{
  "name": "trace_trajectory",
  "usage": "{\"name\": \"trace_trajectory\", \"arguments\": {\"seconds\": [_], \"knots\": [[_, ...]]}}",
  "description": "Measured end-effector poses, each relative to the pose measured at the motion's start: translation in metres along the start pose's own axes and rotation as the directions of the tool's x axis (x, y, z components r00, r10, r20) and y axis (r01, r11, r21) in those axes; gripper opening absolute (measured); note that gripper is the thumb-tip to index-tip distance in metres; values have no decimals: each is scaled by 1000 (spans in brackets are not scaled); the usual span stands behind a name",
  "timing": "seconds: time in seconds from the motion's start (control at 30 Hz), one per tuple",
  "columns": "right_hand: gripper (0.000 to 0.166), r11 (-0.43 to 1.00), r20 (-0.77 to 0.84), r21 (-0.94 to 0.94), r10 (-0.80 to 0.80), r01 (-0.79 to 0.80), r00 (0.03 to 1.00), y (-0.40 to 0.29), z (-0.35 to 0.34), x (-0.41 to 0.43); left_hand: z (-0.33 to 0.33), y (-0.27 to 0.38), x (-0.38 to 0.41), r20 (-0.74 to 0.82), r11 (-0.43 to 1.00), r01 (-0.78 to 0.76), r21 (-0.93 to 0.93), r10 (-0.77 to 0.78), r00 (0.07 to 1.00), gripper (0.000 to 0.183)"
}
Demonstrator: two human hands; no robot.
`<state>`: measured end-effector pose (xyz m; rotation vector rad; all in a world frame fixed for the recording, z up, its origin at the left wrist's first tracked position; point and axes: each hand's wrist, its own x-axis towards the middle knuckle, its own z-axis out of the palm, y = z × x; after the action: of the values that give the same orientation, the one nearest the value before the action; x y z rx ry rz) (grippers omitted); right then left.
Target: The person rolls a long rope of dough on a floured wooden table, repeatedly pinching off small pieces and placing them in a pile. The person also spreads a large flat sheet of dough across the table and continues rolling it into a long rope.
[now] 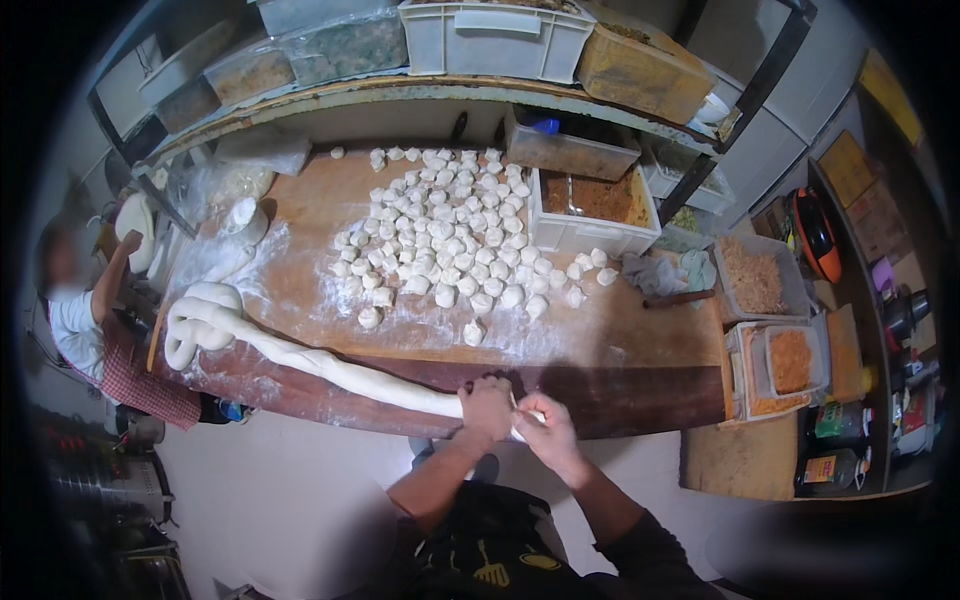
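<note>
A long rope of white dough [352, 377] runs from a coiled heap at the left of the wooden worktable [637, 319] to the table's near edge. My left hand [487, 409] is closed over the rope's right end. Close beside it, my right hand [547, 431] has its fingers bent around a small piece of dough; whether that piece is joined to the rope is hidden between the hands. Many small floured dough lumps [442, 244] lie in a broad group beyond my hands, with one lump [473, 332] nearer to me than the rest.
Behind the dough lumps stands a white bin of brown filling [592, 232]. A cloth [667, 271] and a wooden rod [679, 298] lie at right, near food tubs [757, 277]. A shelf [420, 86] with containers spans the back. A person [82, 322] in a checked apron is at left.
</note>
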<state>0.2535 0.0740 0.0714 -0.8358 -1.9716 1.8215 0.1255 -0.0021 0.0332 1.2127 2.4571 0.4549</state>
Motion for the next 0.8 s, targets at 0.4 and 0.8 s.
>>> {"name": "trace_trajectory", "arguments": {"seconds": [0.4,0.8], "knots": [[21,923,-198,277,328,-268,924,81,63,50,-18,-27,-9,-5,986,-144,88,145,989,49],[28,978,193,169,90,-123,977,-63,12,1,-8,-25,-7,17,998,-35,-53,36,999,36]]}}
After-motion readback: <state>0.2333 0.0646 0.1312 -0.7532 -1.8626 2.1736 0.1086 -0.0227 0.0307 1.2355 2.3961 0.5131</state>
